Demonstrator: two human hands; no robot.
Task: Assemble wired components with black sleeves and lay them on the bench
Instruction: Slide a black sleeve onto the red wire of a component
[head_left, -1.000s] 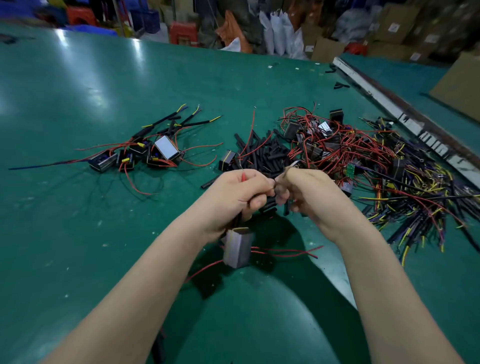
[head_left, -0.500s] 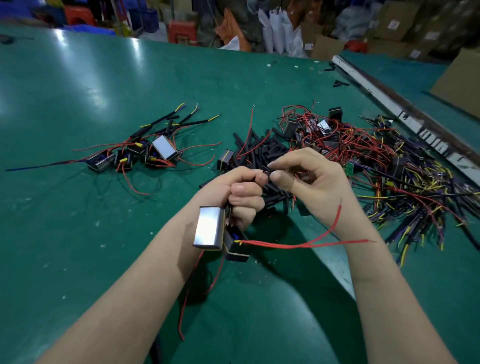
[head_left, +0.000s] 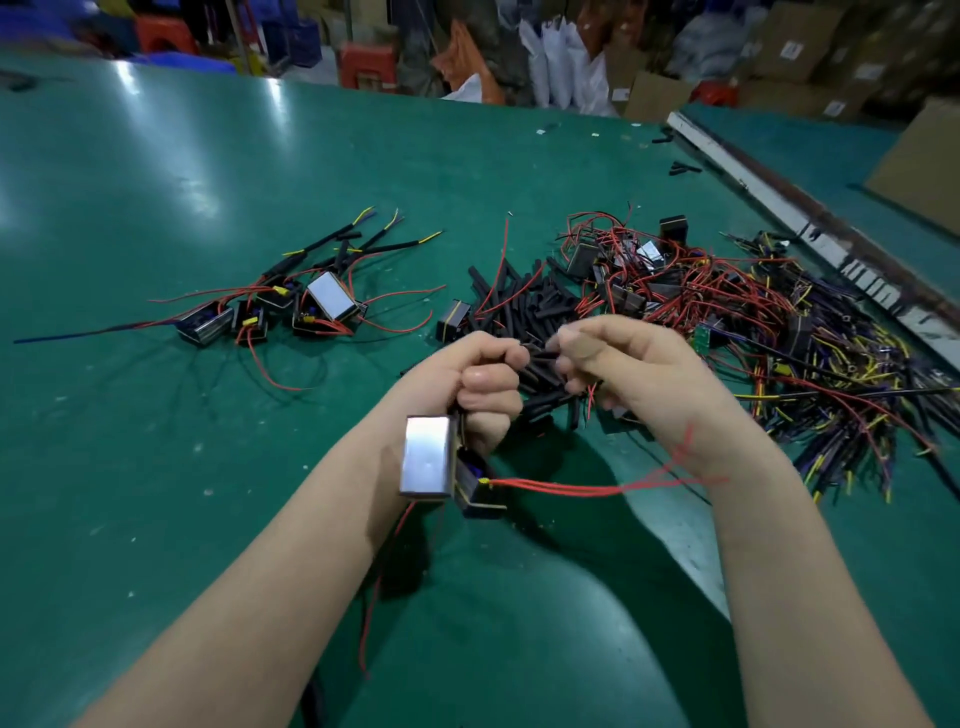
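Bench (head_left: 156, 493) surface: green. Sleeves (head_left: 524, 306) at its centre: black. Held component (head_left: 427, 462): silver face, black body, red wires (head_left: 561, 488). Tangle (head_left: 779, 332) toward right edge: red, yellow, black.

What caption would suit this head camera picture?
Left hand holds a wired component while right hand pinches a black sleeve above the green bench.

Two bare forearms reached forward from the lower edge of the head view, converging at mid-frame. The left hand (head_left: 480, 387) was curled into a loose fist, thumb uppermost, its fingers closed round something held within. The right hand (head_left: 631, 366) faced it, knuckles up, thumb and forefinger pinched together just beside the left thumb tip, the remaining fingers folded beneath. Both wrists were raised above the tabletop (head_left: 156, 467), well apart.
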